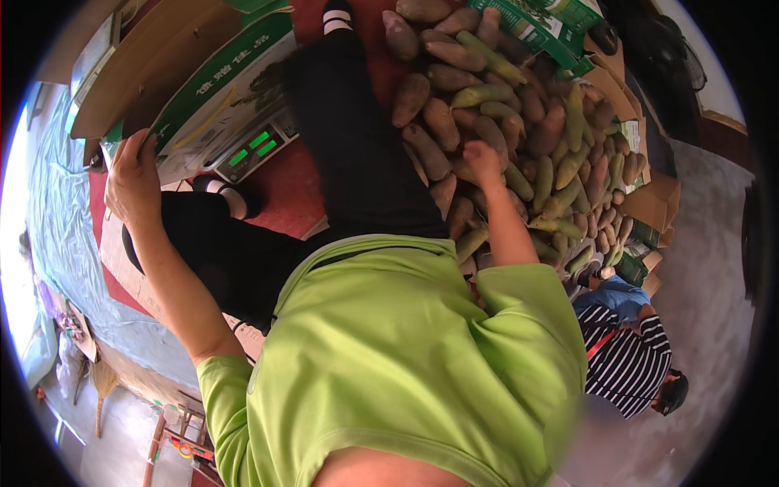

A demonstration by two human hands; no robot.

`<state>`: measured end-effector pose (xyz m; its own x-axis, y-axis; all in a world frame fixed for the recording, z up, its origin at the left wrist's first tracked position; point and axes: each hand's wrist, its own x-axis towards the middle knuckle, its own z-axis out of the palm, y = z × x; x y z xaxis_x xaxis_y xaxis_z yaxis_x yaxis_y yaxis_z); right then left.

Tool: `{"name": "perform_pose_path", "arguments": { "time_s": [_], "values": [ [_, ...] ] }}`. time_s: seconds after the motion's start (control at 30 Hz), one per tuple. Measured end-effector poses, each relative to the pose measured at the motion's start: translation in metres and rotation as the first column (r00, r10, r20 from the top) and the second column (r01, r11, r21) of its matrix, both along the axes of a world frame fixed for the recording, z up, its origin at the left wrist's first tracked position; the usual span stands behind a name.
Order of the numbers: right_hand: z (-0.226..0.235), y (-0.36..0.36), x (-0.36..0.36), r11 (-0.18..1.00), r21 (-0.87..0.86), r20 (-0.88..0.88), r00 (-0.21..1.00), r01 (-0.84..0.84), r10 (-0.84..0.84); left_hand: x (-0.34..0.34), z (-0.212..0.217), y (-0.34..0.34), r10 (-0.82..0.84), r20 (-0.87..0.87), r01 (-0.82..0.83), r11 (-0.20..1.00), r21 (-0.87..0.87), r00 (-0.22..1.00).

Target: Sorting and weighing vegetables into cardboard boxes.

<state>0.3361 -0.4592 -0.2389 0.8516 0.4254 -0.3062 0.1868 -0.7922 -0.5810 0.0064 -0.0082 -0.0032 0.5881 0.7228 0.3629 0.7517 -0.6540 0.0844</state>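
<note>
My left hand point(136, 183) is at the near corner of a green and white cardboard box point(223, 114), its fingers closed on the box's edge. The box stands on a digital scale point(268, 150) with lit green displays. To my right, my right hand point(484, 165) is held above a big heap of long radishes point(442, 122), some green and some reddish-brown. Its fingers are curled closed, and whether anything is in them cannot be made out. Box walls hide what lies inside the box.
More green boxes point(560, 36) stand beyond the heap, and opened brown cartons point(653, 203) lie along its right side. A person in a striped shirt point(621, 357) is at the lower right. Pale blue plastic sheeting point(61, 203) hangs at the left. My legs point(349, 138) stretch between box and heap.
</note>
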Motion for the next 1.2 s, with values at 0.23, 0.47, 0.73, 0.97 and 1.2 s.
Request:
{"name": "perform_pose_path", "arguments": {
  "time_s": [0.23,0.47,0.73,0.97,1.2],
  "values": [
    [-0.04,-0.083,-0.038,0.921,-0.337,0.083,0.98,0.197,-0.18,0.003,-0.001,-0.001,0.008,-0.03,-0.008,1.0,0.014,1.0],
    [-0.027,-0.088,-0.016,0.734,-0.461,0.164,0.861,0.499,-0.481,-0.002,0.001,0.002,0.075,-0.058,-0.078,0.996,-0.053,0.995],
    [-0.047,-0.102,0.019,0.81,-0.189,-0.046,0.818,0.556,-0.573,0.0,-0.005,0.003,0.016,-0.019,-0.016,1.0,0.023,1.0],
    [-0.027,-0.038,0.031,0.796,-0.462,0.06,0.91,0.39,-0.41,0.0,0.0,-0.005,0.027,0.017,-0.026,0.999,-0.029,1.0],
    [-0.037,-0.036,0.039,0.81,-0.376,-0.108,0.846,0.451,-0.521,0.019,0.013,-0.009,0.015,0.028,-0.015,1.0,-0.019,0.999]
  ]
}}
